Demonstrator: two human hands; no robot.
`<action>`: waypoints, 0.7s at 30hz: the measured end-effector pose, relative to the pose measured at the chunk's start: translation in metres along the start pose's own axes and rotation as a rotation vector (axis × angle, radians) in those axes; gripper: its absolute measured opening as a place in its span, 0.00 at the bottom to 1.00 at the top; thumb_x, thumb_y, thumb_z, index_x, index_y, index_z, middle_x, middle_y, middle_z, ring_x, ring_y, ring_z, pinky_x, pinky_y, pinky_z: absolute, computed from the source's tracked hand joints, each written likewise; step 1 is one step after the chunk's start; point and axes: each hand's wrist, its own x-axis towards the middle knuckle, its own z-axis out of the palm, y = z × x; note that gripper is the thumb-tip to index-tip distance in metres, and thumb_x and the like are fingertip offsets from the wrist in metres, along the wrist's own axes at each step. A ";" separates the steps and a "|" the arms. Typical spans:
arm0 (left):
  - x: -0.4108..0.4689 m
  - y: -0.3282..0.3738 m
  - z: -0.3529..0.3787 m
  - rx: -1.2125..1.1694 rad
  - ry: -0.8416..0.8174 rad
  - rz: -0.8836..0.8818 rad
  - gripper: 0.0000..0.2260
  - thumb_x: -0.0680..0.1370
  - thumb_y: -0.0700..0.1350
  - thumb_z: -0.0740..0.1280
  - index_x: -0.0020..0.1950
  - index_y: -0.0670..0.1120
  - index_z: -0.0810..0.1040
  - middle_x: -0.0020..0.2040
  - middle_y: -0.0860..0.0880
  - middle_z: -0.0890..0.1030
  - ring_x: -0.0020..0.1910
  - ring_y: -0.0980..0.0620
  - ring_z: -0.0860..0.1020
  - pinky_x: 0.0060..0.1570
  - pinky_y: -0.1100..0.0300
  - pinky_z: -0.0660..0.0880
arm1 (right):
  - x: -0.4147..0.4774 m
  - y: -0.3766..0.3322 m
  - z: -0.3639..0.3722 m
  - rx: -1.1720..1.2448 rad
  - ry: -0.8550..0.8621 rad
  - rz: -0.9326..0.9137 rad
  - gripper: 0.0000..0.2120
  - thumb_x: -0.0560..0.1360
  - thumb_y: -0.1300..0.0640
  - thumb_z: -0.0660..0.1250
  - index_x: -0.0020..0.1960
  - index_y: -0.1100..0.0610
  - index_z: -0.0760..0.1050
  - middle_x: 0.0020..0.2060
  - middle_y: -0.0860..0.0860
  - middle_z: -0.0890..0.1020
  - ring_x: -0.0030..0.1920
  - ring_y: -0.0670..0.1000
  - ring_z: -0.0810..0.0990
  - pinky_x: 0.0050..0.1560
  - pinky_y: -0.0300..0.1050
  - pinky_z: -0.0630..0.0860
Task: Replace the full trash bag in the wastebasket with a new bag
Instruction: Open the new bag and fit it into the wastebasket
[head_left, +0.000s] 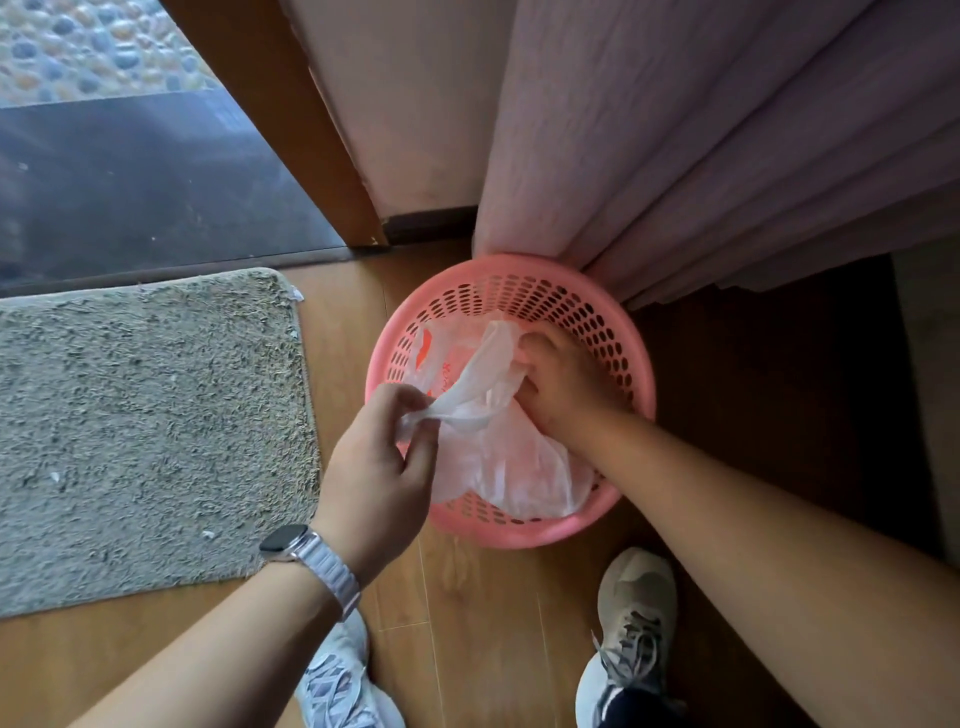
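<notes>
A round pink wastebasket (540, 283) with a perforated wall stands on the wooden floor against a curtain. Inside it lies a thin white plastic bag (511, 467) with orange print. My left hand (376, 462), with a watch on the wrist, pinches a twisted handle of the bag above the basket's left rim. My right hand (563, 382) reaches down inside the basket, fingers closed on the bag's other side. The bag is crumpled and covers most of the basket's bottom.
A shaggy grey mat (140, 436) lies to the left. A pinkish curtain (701, 140) hangs behind the basket. A wooden door frame (291, 114) and glass door are at the back left. My two shoes (631, 623) stand just in front of the basket.
</notes>
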 end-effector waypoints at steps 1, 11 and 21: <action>0.002 0.001 0.000 -0.005 0.015 -0.009 0.05 0.75 0.50 0.62 0.49 0.59 0.69 0.44 0.62 0.78 0.40 0.56 0.76 0.42 0.56 0.73 | -0.004 -0.001 -0.004 0.080 0.034 0.005 0.17 0.75 0.54 0.65 0.62 0.58 0.74 0.65 0.53 0.72 0.63 0.56 0.72 0.62 0.51 0.71; -0.001 0.019 -0.017 -0.064 0.057 -0.063 0.05 0.78 0.46 0.65 0.50 0.52 0.69 0.38 0.57 0.76 0.36 0.62 0.74 0.35 0.61 0.66 | -0.115 -0.018 -0.036 -0.030 0.084 -0.179 0.23 0.66 0.46 0.69 0.55 0.58 0.74 0.55 0.55 0.75 0.56 0.57 0.75 0.58 0.51 0.75; -0.002 0.008 -0.020 -0.153 0.024 -0.077 0.05 0.73 0.56 0.62 0.47 0.60 0.69 0.41 0.50 0.81 0.41 0.44 0.81 0.44 0.41 0.77 | -0.040 -0.025 -0.001 -0.412 -0.282 -0.185 0.19 0.77 0.50 0.57 0.66 0.52 0.69 0.64 0.52 0.71 0.65 0.56 0.68 0.65 0.53 0.66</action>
